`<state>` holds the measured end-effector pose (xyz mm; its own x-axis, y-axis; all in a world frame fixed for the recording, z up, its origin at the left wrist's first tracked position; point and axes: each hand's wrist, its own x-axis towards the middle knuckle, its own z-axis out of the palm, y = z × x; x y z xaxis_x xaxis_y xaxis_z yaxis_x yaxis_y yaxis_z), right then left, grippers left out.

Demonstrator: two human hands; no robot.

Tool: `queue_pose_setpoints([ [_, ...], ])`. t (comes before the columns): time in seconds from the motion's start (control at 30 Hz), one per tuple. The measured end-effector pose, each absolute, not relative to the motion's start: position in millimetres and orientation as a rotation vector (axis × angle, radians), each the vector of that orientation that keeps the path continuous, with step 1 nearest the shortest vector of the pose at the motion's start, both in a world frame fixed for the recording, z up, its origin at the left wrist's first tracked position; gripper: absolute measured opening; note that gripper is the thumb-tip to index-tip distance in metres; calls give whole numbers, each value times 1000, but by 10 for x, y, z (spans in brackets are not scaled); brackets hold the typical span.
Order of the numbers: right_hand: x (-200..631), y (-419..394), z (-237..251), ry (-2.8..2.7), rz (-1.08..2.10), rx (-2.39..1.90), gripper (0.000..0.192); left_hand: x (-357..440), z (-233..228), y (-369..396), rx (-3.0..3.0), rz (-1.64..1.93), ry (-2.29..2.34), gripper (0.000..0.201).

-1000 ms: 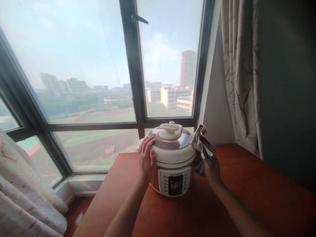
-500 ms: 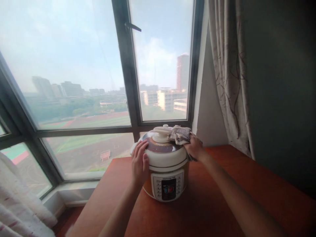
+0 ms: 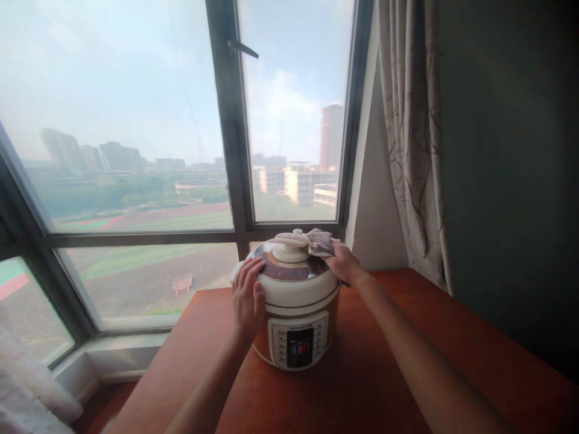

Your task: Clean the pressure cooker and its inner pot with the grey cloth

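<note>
A: Where is the cooker [image 3: 296, 295] sitting?

B: It's standing upright on the reddish-brown table [image 3: 366, 386], near the window [image 3: 289, 84], with its control panel [image 3: 298, 342] facing the person.

A: What is the left hand [image 3: 246, 298] doing?

B: It's resting against the cooker's left side. The fingers are lying extended over the edge of the shiny lid [image 3: 284, 269], unclenched, and the thumb is pointing upward beside the white rim.

A: And the right hand [image 3: 344, 263]?

B: It's grasping a bunched grey-and-beige cloth [image 3: 321, 242] and holding it on the right of the lid, just beside the pale knob [image 3: 292, 240]. The cloth is hiding the fingertips, so I can't quite tell how tightly they're curling.

A: Is anything hanging nearby?

B: A patterned curtain [image 3: 411, 138] is hanging on the right, beyond the table, and the window handle [image 3: 244, 49] is jutting out above the cooker.
</note>
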<state>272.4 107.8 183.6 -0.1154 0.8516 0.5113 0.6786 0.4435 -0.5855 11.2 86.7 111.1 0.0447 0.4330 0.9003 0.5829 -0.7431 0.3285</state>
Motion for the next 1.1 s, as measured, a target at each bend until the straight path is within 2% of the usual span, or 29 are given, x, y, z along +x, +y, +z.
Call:
queue_pose_setpoints([
  [0.23,2352,475,1698,-2009,-157,-1132,46,120,1125,879,-2162,-1818,-1045,45],
  [0.4,2289,268,1556,-2009,-214,-1009,57,100,1126,887,-2185,-1798,-1036,45],
  [0.67,2572,206,1037,-1983,-277,-843,67,83,1117,902,-2198,-1807,-1022,44],
  [0.73,2659,301,1042,-1896,-245,-899,65,80,1121,900,-2209,-1806,-1022,43],
  [0.83,2765,516,1217,-1704,-106,-1046,50,78,1127,893,-2217,-1805,-1026,43],
  [0.9,2819,686,1395,-1598,126,-1119,39,79,1129,889,-2214,-1806,-1031,44],
  [1.0,2888,961,1633,-1441,502,-1120,35,87,1129,884,-2204,-1808,-1035,44],
  [1.1,2973,1228,1747,-1362,663,-1066,32,98,1128,883,-2201,-1810,-1029,43],
])
